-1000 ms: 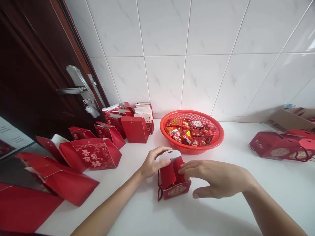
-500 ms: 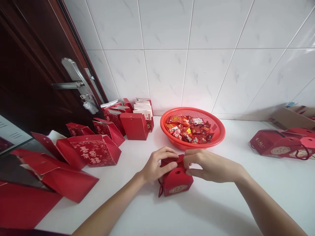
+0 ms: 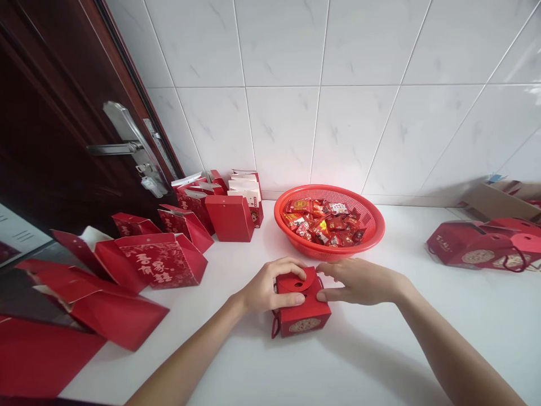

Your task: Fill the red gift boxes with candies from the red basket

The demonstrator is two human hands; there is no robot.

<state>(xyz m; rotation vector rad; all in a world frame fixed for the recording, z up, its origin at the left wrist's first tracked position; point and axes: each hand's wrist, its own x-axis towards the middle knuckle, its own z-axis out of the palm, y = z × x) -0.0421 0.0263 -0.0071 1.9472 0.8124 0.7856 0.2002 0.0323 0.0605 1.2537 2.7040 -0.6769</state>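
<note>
A small red box (image 3: 306,310) with a gold round pattern on its front stands on the white table, its rounded top flaps folded down flat. Curved over its left side is my left hand (image 3: 274,286), thumb and fingertips resting on the flaps, fingers apart. My right hand (image 3: 359,282) touches the right edge of the box top with its thumb, fingers apart and stretched behind it. A red cord hangs at the box's left side. Just behind stands a red plastic basket (image 3: 291,241) filled with wrapped candies (image 3: 323,223).
Several red paper boxes (image 3: 163,262) stand along the left side. At the right are closed red boxes (image 3: 465,245) with cords, and a cardboard box (image 3: 499,200) behind them. A tiled wall (image 3: 283,129) backs the table (image 3: 236,366); a dark door (image 3: 54,84) is at left.
The top flaps of the small box, raised before, now lie flat. My right hand has loosened and its fingers have straightened; my left thumb lies lower on the top.
</note>
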